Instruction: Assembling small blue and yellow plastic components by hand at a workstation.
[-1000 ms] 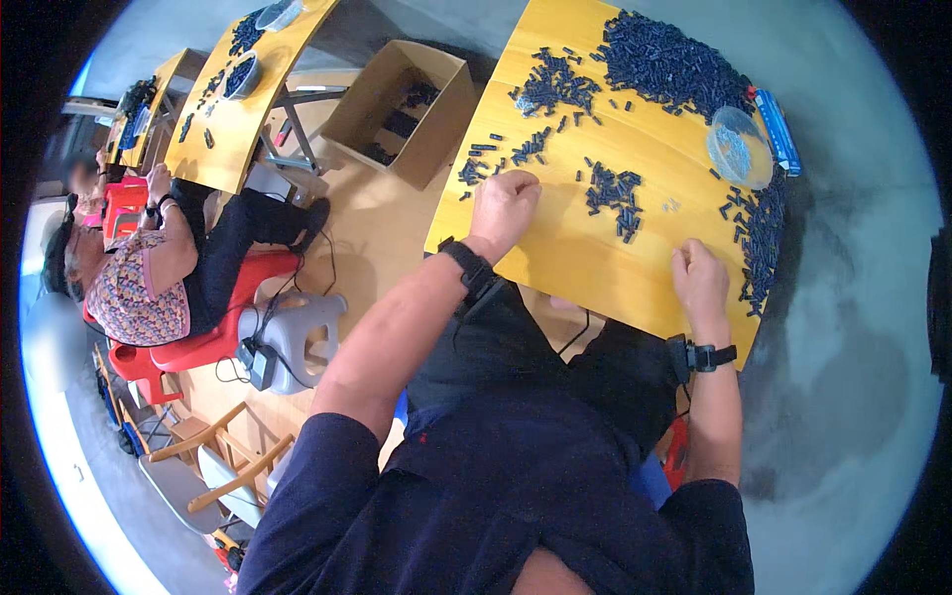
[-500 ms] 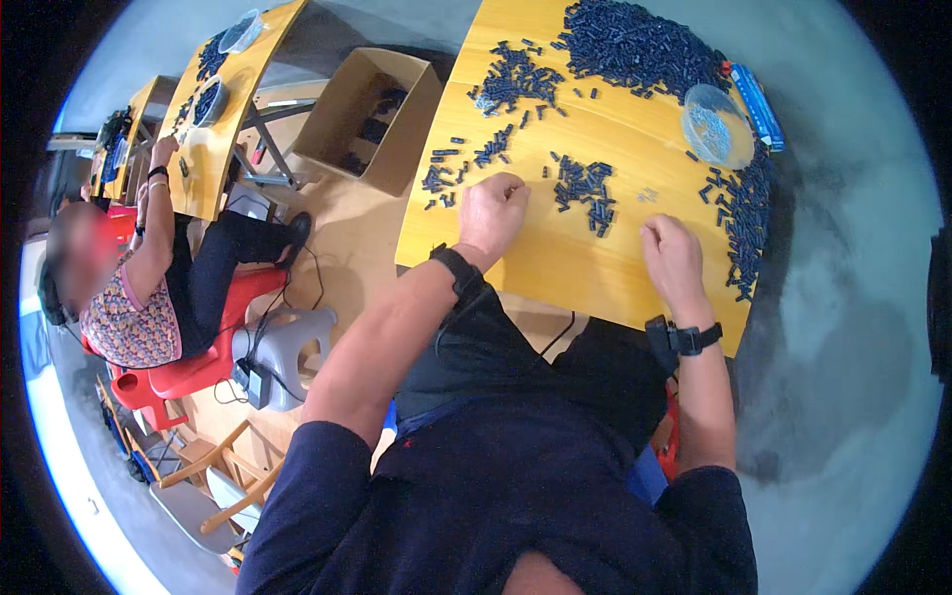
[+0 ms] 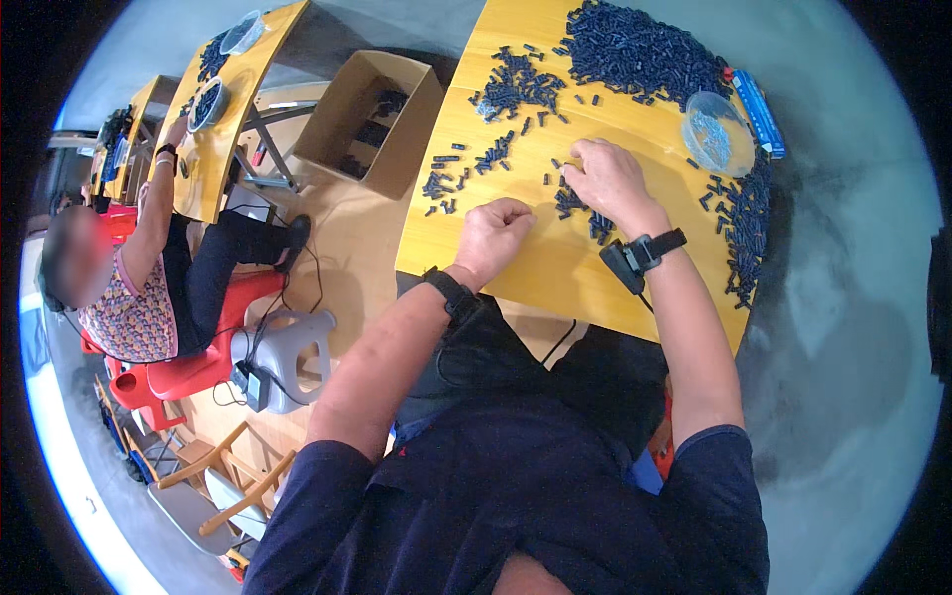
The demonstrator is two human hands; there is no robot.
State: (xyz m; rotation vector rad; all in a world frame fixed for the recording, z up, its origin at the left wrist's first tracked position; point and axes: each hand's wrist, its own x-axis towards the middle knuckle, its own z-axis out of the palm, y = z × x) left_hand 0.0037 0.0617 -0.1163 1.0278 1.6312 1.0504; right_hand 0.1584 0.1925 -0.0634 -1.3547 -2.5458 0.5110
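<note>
My left hand [image 3: 493, 236] is closed in a pinch above the near part of the yellow table [image 3: 555, 283]; whatever its fingertips hold is too small to make out. Over the middle cluster of short black cylinder-shaped pieces [image 3: 598, 227] reaches my right hand [image 3: 610, 180], partly covering them. Its fingers are bent together at the cluster's far left edge, and I cannot make out anything between them. A small scattered group of black pieces [image 3: 438, 185] lies to the left of my left hand. Each wrist wears a black band with a small device.
Behind is a large heap of black pieces [image 3: 635, 55]. At the right, a clear round tub [image 3: 716, 134] of small light-blue bits stands near a blue box [image 3: 759, 114] and more black pieces [image 3: 746, 223]. An open cardboard box [image 3: 416, 129] and a seated person [image 3: 134, 297] are at the left.
My right hand has moved left and away from me, from the bare table beside a few tiny pale bits to the middle cluster. My left hand has shifted slightly nearer to me.
</note>
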